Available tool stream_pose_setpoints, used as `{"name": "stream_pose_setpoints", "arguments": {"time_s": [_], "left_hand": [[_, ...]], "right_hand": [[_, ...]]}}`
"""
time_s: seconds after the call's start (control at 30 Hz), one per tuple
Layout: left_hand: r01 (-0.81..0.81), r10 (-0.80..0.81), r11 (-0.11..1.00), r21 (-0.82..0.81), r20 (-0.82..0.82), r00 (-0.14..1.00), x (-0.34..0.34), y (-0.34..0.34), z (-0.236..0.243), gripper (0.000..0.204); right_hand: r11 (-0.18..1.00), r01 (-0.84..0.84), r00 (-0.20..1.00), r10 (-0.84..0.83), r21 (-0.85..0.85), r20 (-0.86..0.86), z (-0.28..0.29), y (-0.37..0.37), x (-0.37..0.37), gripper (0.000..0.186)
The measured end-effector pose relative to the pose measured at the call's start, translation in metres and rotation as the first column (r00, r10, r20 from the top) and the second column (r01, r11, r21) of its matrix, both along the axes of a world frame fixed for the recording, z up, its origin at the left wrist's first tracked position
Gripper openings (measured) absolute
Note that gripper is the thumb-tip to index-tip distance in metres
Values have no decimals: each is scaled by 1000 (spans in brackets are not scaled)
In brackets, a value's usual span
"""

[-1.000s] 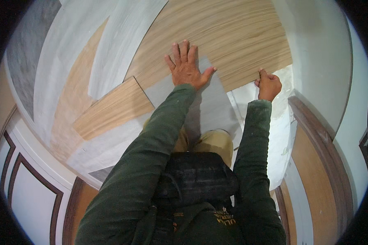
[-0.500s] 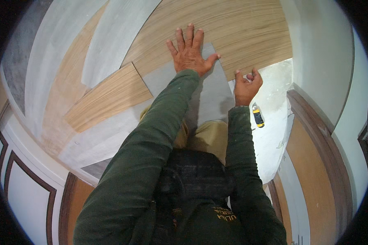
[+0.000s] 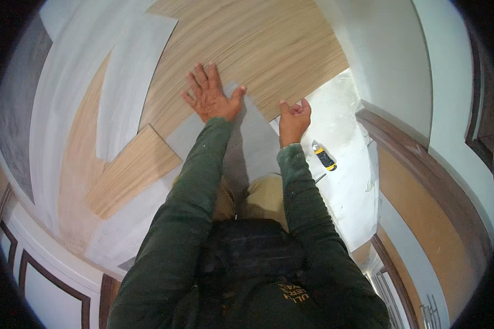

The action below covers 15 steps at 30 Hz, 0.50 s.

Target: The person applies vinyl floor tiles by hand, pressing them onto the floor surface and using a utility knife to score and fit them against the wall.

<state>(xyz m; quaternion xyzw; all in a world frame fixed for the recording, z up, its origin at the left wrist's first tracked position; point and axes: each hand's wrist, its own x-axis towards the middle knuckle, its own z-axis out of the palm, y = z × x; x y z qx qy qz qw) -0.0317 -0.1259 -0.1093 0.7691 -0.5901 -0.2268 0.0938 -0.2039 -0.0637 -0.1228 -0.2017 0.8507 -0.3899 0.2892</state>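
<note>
Under my spread fingers (image 3: pixel 203 82), my left hand (image 3: pixel 209 98) is pressing flat on the wood-grain plank (image 3: pixel 258 49), gripping nothing, while my right hand (image 3: pixel 294 118) is curling loosely at that plank's cut edge over grey underlay (image 3: pixel 252 137), with a yellow utility knife (image 3: pixel 324 156) lying nearby.

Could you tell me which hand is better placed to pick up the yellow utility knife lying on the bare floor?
The right hand, probably. It sits at the grey plank's right edge, just left of the yellow utility knife, while the left hand lies flat, fingers spread, farther away across the plank.
</note>
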Motion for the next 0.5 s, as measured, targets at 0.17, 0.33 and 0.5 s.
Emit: {"name": "stream_pose_setpoints", "arguments": {"time_s": [0.17,0.33,0.5], "left_hand": [[-15,12,999,-32,-94,995,-2,-2,1,93],[70,-71,997,-41,-44,996,-2,2,-2,76],[73,-76,992,-103,-27,997,1,4,-7,77]], "right_hand": [[998,62,998,-62,33,-6,6,-11,-2,68],[968,180,983,-183,175,1,28,-34,-3,61],[959,245,964,-257,143,66,22,-40,-9,55]]}}
